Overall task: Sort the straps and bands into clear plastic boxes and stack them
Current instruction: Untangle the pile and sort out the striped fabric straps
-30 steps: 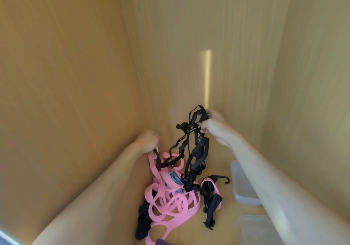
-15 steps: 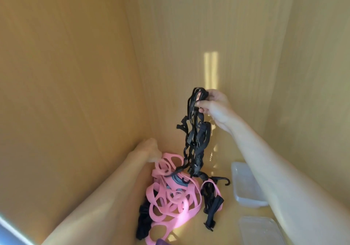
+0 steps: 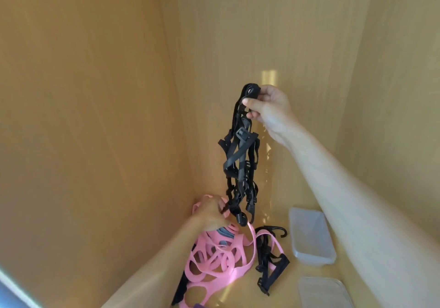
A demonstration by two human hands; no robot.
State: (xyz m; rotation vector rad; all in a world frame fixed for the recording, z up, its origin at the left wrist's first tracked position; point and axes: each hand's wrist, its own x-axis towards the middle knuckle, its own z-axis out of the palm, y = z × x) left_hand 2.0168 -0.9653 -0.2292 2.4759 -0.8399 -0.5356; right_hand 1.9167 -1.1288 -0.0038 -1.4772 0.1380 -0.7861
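My right hand (image 3: 266, 109) pinches the top of a tangled bundle of black straps (image 3: 240, 157) and holds it up in the air, its buckled ends hanging down. My left hand (image 3: 210, 212) is low at the bundle's bottom end, on top of a heap of pink bands (image 3: 214, 257); its fingers curl where pink and black meet, and which one they grip I cannot make out. More black straps with a hook (image 3: 269, 255) lie right of the pink heap. A clear plastic box (image 3: 309, 236) stands open on the floor at the right.
A second clear box or lid (image 3: 321, 291) lies at the bottom right. Wooden walls (image 3: 95, 117) close in on the left, back and right, leaving a narrow floor. A dark strap (image 3: 181, 288) pokes out beneath the pink heap.
My right hand has lifted the black strap bundle higher, pulling it free of the pink heap. My left hand stayed low on the heap, moving slightly right to the bundle's bottom end.
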